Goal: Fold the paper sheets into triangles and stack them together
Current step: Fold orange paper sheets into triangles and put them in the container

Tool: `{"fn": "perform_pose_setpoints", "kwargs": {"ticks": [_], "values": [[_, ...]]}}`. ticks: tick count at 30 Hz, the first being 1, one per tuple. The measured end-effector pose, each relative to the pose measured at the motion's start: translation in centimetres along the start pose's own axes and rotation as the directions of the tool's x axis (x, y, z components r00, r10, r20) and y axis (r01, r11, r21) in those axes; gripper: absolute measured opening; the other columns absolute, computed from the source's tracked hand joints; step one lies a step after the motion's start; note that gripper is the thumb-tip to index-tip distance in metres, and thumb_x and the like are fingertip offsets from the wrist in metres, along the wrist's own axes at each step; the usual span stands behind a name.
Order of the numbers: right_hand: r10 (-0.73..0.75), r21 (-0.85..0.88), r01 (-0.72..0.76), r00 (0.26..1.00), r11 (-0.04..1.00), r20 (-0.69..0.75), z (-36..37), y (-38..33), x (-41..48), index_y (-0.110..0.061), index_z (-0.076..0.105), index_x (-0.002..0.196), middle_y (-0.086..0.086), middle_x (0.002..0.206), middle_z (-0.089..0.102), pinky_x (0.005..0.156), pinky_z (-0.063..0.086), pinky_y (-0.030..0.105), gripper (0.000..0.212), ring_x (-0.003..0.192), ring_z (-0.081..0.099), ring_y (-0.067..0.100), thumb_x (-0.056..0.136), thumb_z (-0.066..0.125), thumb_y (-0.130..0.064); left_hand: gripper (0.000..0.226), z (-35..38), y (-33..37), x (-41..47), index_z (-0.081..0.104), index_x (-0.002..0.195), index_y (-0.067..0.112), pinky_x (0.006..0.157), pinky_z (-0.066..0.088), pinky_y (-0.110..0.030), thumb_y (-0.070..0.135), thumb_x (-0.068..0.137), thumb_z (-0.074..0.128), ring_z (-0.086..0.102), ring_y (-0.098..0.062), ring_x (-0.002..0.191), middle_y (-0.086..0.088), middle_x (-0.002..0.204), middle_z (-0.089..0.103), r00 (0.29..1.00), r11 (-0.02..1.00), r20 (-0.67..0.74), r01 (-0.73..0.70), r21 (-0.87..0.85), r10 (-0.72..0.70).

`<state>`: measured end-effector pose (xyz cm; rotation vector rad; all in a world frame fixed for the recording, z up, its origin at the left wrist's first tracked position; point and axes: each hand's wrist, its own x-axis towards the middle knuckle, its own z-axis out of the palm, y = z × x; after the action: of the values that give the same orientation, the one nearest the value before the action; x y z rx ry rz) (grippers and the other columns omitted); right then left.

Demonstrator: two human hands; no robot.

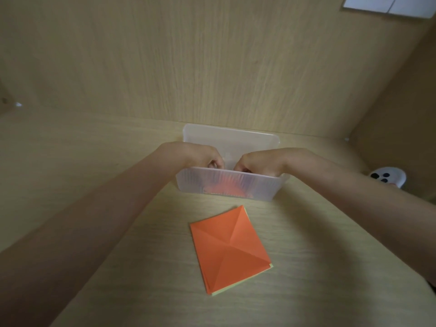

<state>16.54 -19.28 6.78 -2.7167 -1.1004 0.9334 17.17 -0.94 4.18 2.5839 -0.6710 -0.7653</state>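
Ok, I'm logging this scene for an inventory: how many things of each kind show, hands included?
Hands: 2, left hand, right hand
Clear plastic box: 1
Loose paper pile: 1
Orange patch inside the box, blurred: 1
White dotted object: 1
White sheet, top right: 1
Total: 7

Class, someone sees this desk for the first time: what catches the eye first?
The bright orange sheet, creased corner to corner, tops a small stack on the desk. Behind it, the left hand and right hand dip into a translucent plastic box, where something orange shows through the near wall.
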Motion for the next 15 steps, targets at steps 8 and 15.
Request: {"fn": "perform_pose_setpoints", "kwargs": {"ticks": [8,15], "values": [[0.026,-0.073,-0.028,0.999,0.997,-0.029,-0.2,-0.3,0.3,-0.027,0.061,0.072,-0.016,0.066,0.059,0.053,0.038,0.012,0.022,0.065,0.052,0.002,0.08,0.067,-0.007,0.033,-0.2,0.7,-0.2,0.064,0.071,0.032,0.07,0.044,-0.027,0.002,0.084,0.056,0.059,-0.01,0.074,0.011,0.074,0.066,1.0,1.0,0.001,0.024,-0.012,-0.024],[0.149,-0.005,-0.15,0.989,0.989,-0.013,-0.7,-0.8,-0.8,-0.008,0.069,0.094,0.0,0.085,0.066,0.066,0.045,0.025,0.016,0.075,0.057,0.01,0.08,0.067,-0.014,0.026,-1.7,1.0,-1.1,0.068,0.098,0.017,0.075,0.047,-0.014,-0.001,0.08,0.065,0.061,0.0,0.073,0.003,0.088,0.069,0.996,0.999,0.086,0.029,-0.024,-0.027]]}}
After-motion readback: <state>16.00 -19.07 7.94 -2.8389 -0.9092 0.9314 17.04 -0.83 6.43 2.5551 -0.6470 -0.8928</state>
